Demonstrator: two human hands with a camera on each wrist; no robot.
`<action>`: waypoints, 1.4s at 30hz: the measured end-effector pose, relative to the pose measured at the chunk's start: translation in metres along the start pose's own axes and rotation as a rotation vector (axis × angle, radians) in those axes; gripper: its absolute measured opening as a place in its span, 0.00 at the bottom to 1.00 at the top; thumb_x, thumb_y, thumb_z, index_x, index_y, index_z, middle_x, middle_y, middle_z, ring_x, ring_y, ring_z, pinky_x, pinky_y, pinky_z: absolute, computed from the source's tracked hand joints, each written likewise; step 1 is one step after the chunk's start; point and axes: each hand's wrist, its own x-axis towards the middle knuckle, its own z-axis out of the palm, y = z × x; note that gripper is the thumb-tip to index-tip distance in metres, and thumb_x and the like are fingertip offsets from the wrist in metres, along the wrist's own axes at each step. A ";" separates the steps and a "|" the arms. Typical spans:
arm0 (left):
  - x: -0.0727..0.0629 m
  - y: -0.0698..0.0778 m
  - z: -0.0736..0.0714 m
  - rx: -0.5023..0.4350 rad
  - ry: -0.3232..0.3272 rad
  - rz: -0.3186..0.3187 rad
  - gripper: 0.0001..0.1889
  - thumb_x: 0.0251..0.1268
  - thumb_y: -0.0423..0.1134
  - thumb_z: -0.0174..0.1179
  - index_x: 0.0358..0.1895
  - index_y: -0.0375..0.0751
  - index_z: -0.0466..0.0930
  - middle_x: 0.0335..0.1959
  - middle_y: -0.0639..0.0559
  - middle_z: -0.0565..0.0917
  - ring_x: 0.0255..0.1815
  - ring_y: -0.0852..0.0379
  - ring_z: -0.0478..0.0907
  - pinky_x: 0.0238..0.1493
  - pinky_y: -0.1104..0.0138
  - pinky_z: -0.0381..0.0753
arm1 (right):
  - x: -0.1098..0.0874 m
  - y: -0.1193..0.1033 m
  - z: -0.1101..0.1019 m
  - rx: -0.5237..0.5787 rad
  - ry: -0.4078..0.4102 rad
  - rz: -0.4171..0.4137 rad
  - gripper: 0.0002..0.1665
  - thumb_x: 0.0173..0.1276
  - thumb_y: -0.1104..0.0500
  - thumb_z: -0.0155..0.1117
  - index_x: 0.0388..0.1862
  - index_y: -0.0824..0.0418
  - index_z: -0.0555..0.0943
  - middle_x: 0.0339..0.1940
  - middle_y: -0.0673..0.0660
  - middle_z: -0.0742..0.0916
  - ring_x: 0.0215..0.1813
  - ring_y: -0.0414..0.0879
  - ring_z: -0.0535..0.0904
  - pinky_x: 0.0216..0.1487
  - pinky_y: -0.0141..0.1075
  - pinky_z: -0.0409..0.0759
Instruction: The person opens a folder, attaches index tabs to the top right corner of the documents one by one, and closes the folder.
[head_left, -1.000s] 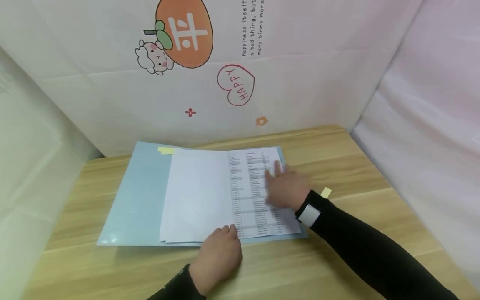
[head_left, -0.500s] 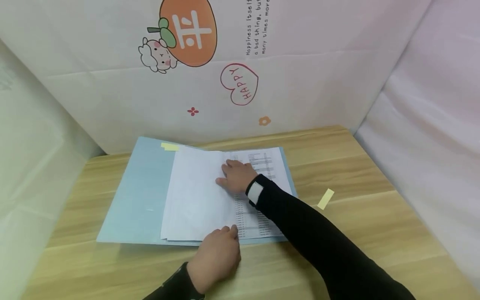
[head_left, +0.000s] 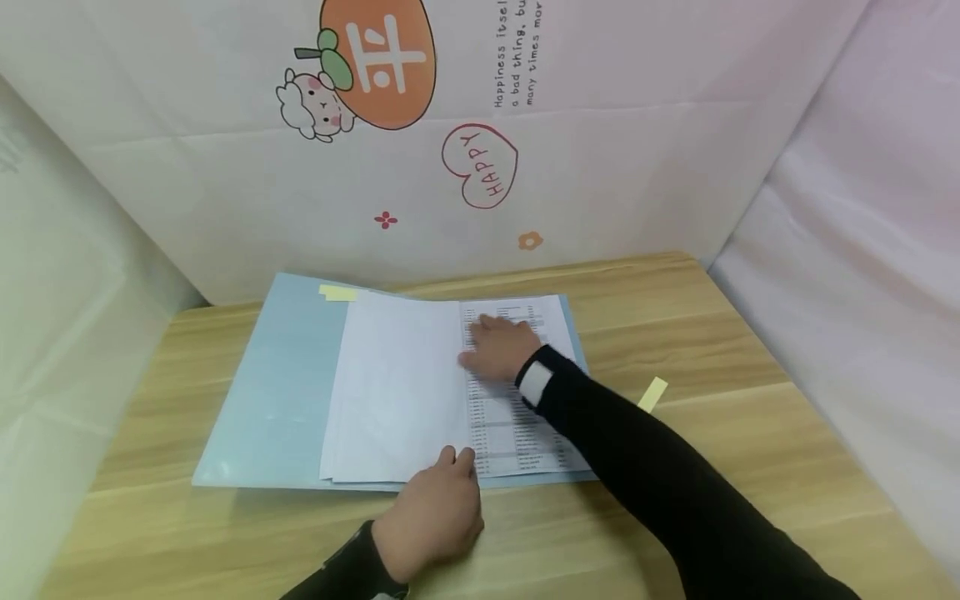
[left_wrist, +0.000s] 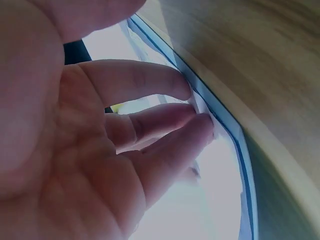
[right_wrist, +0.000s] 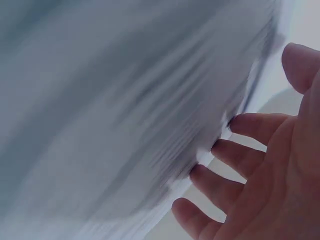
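A light blue folder [head_left: 255, 400] lies spread on the table with papers in it. Its left-hand sheet [head_left: 397, 383] shows a blank white face; the right-hand sheet [head_left: 498, 437] carries a printed list in columns. My right hand [head_left: 504, 348] rests on the upper part of that list, fingers spread toward the fold between the sheets. At the near end of the fold, my left hand [head_left: 431, 512] touches the lower edge of the papers with its fingertips. In the left wrist view, the fingers [left_wrist: 170, 155] of that hand reach over the folder's edge, slightly bent, thumb apart.
Yellow sticky tabs [head_left: 339, 293] stick out at the top edge of the papers on the left. A loose yellow strip [head_left: 653, 394] lies on the wooden table [head_left: 720, 450] beyond the right sleeve. A printed white cloth [head_left: 600, 167] hangs behind the table.
My right hand has swept left from the printed sheet's outer edge to the fold, then slid slightly back right. The left hand has stayed at the near edge.
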 end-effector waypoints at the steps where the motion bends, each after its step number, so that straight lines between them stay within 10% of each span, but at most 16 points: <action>1: 0.001 0.000 0.000 -0.011 -0.009 -0.001 0.14 0.60 0.43 0.65 0.27 0.33 0.82 0.36 0.51 0.71 0.34 0.55 0.63 0.25 0.69 0.71 | 0.002 0.016 0.003 0.001 0.009 0.023 0.48 0.72 0.26 0.40 0.79 0.56 0.62 0.79 0.58 0.62 0.78 0.55 0.55 0.68 0.63 0.57; 11: 0.006 0.006 0.000 -0.018 -0.048 -0.019 0.15 0.59 0.44 0.65 0.25 0.33 0.81 0.37 0.50 0.69 0.35 0.53 0.61 0.24 0.69 0.69 | -0.043 0.114 -0.023 0.085 -0.071 0.173 0.42 0.76 0.42 0.51 0.77 0.67 0.60 0.79 0.65 0.59 0.78 0.61 0.52 0.66 0.71 0.51; 22: 0.006 0.006 0.001 -0.009 -0.057 -0.030 0.18 0.66 0.45 0.61 0.34 0.28 0.83 0.35 0.50 0.68 0.35 0.53 0.61 0.27 0.68 0.70 | -0.108 0.186 -0.040 0.173 -0.109 -0.087 0.33 0.73 0.54 0.61 0.72 0.67 0.69 0.75 0.74 0.62 0.73 0.71 0.56 0.70 0.61 0.55; 29: 0.004 0.005 -0.005 -0.001 -0.079 -0.034 0.20 0.67 0.47 0.60 0.31 0.29 0.83 0.33 0.50 0.67 0.35 0.54 0.61 0.31 0.67 0.69 | -0.158 0.205 -0.041 0.121 -0.179 -0.251 0.34 0.55 0.59 0.76 0.64 0.59 0.80 0.74 0.72 0.65 0.70 0.71 0.62 0.65 0.61 0.64; 36: -0.001 0.004 -0.006 -0.032 -0.066 -0.053 0.20 0.65 0.48 0.63 0.33 0.27 0.83 0.34 0.50 0.67 0.35 0.53 0.61 0.30 0.67 0.70 | -0.183 0.208 -0.029 0.148 -0.026 -0.304 0.12 0.56 0.63 0.77 0.39 0.52 0.90 0.66 0.71 0.75 0.62 0.66 0.74 0.57 0.55 0.75; 42: -0.003 0.003 -0.003 -0.038 -0.049 -0.061 0.20 0.64 0.47 0.64 0.33 0.28 0.83 0.34 0.50 0.67 0.36 0.53 0.61 0.29 0.67 0.70 | -0.188 0.206 -0.025 0.131 0.021 -0.290 0.11 0.58 0.64 0.74 0.30 0.48 0.82 0.64 0.68 0.77 0.58 0.62 0.77 0.51 0.49 0.78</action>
